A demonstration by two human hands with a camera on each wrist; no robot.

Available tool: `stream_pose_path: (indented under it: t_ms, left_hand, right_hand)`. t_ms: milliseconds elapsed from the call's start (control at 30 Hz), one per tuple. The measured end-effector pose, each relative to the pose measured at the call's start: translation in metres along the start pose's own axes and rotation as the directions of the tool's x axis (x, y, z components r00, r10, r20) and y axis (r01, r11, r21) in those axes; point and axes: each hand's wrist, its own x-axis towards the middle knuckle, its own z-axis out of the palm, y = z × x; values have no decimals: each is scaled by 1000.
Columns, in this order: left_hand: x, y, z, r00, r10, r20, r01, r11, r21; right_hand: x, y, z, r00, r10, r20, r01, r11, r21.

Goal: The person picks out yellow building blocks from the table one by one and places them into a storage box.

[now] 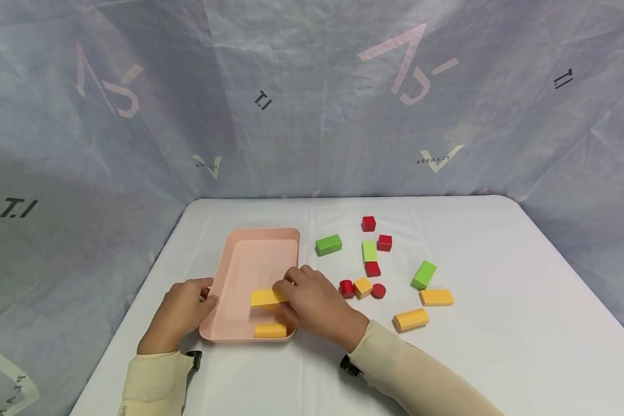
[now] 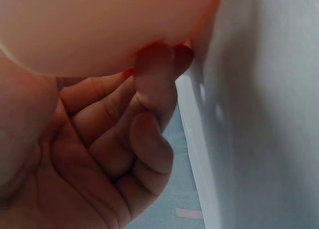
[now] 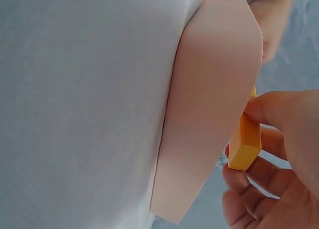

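A shallow pink tray [image 1: 262, 254] stands on the left part of the table. At its left rim, my left hand [image 1: 181, 311] grips the wall, its fingers [image 2: 155, 79] curled against the outer side. Over the tray's right side my right hand [image 1: 316, 303] pinches a yellow rectangular block [image 1: 265, 298] between thumb and fingers. The right wrist view shows this block [image 3: 245, 147] beside the top edge of the tray wall [image 3: 214, 89]. Inside the tray, near its front right corner, lies a yellow half-round block [image 1: 270, 331].
Right of the tray lie green blocks [image 1: 329, 245], red cubes [image 1: 368, 223], a red cylinder [image 1: 346, 289], a red disc [image 1: 378, 290] and a small orange cube [image 1: 363, 287]. Farther right are another green block [image 1: 423, 275], a flat yellow block [image 1: 437, 297] and a yellow rounded block [image 1: 411, 320].
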Motion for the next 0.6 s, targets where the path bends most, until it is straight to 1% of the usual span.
stream_pose_path:
  t_ms: [267, 600]
  left_hand:
    - [0, 0, 0, 1000, -2, 2, 2, 1000, -3]
    - [0, 0, 1, 1000, 4, -1, -4, 1000, -3]
  right_hand:
    - [0, -3, -1, 1000, 10, 16, -10, 1000, -22]
    - [0, -1, -3, 1000, 3, -9, -4, 999, -35]
